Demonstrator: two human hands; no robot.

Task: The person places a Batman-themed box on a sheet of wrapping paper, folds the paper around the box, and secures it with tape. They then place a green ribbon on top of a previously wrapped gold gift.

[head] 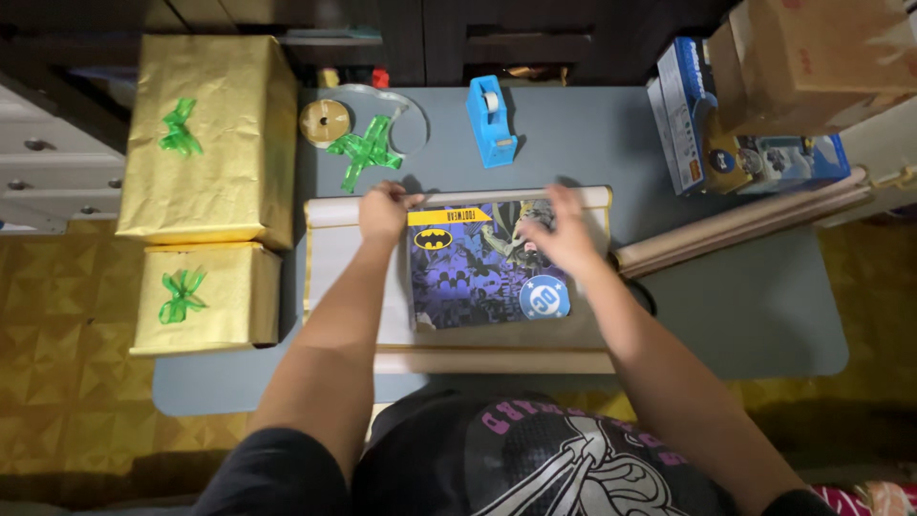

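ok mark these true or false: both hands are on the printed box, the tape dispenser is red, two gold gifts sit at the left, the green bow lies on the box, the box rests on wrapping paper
1. Both hands on the printed box: false. The left hand grips the wrapping paper edge; the right hand is on the box.
2. Tape dispenser red: false, blue.
3. Two gold gifts at left: true, large and small.
4. Loose green bow on the box: false, it lies on the table.
5. Box on wrapping paper: true.
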